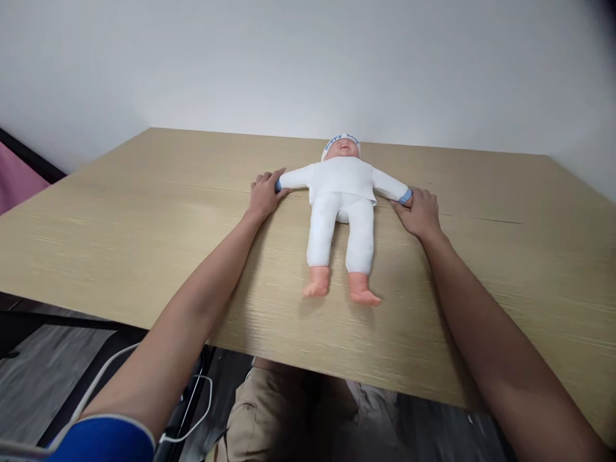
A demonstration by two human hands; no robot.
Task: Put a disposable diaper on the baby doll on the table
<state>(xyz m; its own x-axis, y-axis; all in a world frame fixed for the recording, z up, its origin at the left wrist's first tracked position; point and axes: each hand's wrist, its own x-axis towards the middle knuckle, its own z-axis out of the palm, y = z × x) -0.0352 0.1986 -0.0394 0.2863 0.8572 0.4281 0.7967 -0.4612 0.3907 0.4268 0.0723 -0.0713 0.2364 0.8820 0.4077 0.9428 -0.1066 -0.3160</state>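
White-clothed doll [342, 179] face-up on bench [120, 237], blue cuffs [405, 196], blue-lettered white headwear [329, 146], bare feet [316, 282], my left grip [265, 194] and right grip [423, 213] each closed around one arm's end

- some plain indoor room, honestly can't tell if it's a home, an office or a training room
- big wood-look table [144, 244] takes up most of the view, far edge by a bare pale wall [269, 70]
- grey plank-look floor [52, 362] down below, so pretty ordinary interior stuff
- white cable [210, 398] under the near edge, something pink [17, 179] off left
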